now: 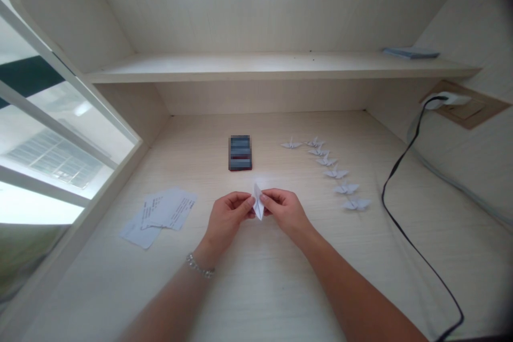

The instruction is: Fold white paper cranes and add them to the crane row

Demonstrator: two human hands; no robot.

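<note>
A small folded white paper piece [258,202] stands upright between my two hands, just above the pale wooden desk [256,283]. My left hand [227,217], with a bracelet at the wrist, pinches its left side. My right hand [282,208] pinches its right side. Both hands have their fingers closed on the paper.
Several finished white paper cranes [335,173] lie in a curved row to the right. Printed paper sheets [160,215] lie at the left. A dark phone [240,153] rests behind the hands. A black cable [401,214] runs from a wall plug [444,99] across the desk's right side. A shelf [280,67] spans above.
</note>
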